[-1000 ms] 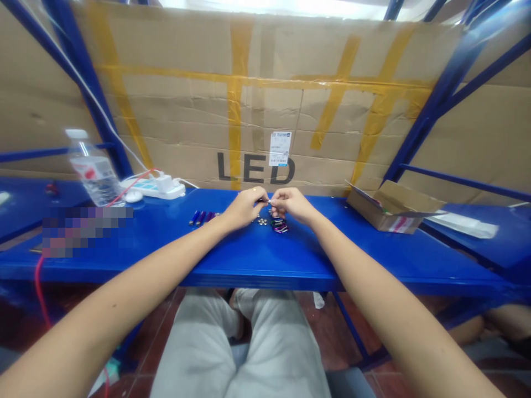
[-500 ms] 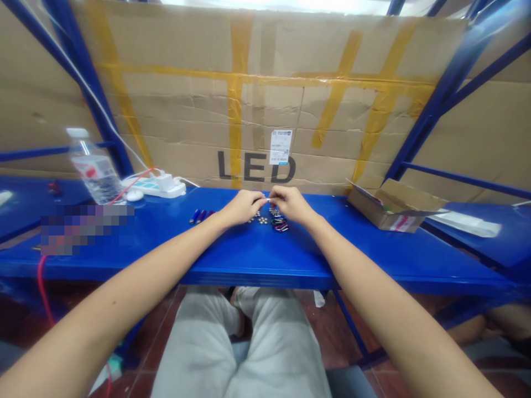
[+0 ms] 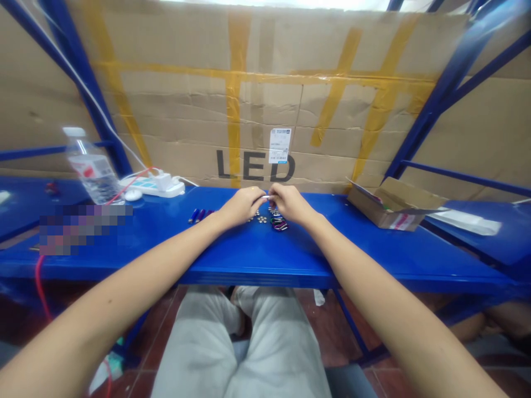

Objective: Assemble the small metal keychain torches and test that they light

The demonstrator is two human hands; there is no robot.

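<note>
My left hand (image 3: pixel 244 205) and my right hand (image 3: pixel 288 202) meet fingertip to fingertip over the blue table (image 3: pixel 257 257). Both are closed in a pinch on a small, pale, slim piece (image 3: pixel 265 197) between them, too small to name. Just below the fingers lie several small silvery metal parts (image 3: pixel 262 219). Under my right hand is a little bunch of dark, coloured loops (image 3: pixel 279 223). Beside my left hand several blue and purple tubes (image 3: pixel 200 215) lie in a row, partly covered by the hand.
A water bottle (image 3: pixel 92 174) and a white power strip (image 3: pixel 160 186) stand at the back left. To the right sits an open cardboard box (image 3: pixel 385 207), near a white flat packet (image 3: pixel 473 221). A large cardboard sheet (image 3: pixel 186 121) walls the back.
Both hands stay almost in place, still pinching the pale piece, which shows slightly more between the fingertips. The whole view has shifted a little.
</note>
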